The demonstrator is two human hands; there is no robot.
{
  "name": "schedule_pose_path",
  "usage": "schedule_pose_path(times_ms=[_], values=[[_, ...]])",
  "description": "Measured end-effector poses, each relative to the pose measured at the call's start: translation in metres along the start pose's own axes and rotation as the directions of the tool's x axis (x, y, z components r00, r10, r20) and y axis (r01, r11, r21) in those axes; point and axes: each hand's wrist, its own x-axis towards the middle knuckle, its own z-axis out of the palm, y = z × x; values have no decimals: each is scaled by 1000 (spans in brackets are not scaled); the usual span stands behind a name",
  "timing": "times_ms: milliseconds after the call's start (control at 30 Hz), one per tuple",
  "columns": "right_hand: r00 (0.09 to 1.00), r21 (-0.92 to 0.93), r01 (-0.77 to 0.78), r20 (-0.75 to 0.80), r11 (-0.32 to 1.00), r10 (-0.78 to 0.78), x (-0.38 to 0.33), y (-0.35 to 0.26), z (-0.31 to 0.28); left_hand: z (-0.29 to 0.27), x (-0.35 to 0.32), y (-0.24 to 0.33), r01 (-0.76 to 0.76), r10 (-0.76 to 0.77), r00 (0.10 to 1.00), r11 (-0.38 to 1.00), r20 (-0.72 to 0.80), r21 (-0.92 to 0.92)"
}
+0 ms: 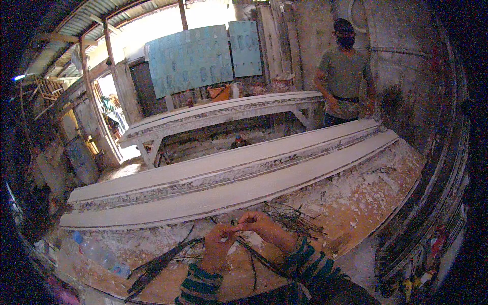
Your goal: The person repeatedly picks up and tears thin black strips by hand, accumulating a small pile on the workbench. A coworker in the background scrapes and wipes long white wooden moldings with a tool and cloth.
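In the head view, at six o'clock, the left hand [219, 240] and right hand [260, 227] pinch what is probably a thin dark strand [234, 222]; a wiry dark tangle [297, 218] lies at three o'clock from them, a long white panel [239, 192] at twelve.

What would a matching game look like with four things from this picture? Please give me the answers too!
Things:
1. left hand and right hand
2. clear bottle
3. orange container
4. dark thin strands

Places and states:
A. on the far bench, below the large blue-green board
B. in a loose tangle, to the right of the hands
C. pinched, with fingertips close together
D. lying near the left end of the near table

Right pairs: 1-C, 2-D, 3-A, 4-B
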Motion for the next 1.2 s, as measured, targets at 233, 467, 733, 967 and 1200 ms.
schedule_pose_path(times_ms=[233, 467, 733, 967, 1200], values=[[996, -288, 16, -74, 958, -39, -8, -19, 12, 8, 6, -20, 45, -61, 998, 934, -33, -354], [966, -587, 168, -60, 792, -250, -11, -24, 20, 7, 8, -25, 75, -105, 994, 881, -39, -468], [950, -666, 232, -2, 709, -312, -9, -20, 16, 9, 10, -40, 15, -64, 992, 908, -105, -419], [932, -745, 246, 7, 620, -361, -9, -18, 20, 10, 8, -42, 10, -51, 988, 963, -146, -268], [927, -679, 300, 42, 670, -372, -7, -10, 20, 10, 4, -35, 55, -99, 987, 949, -128, -311]])
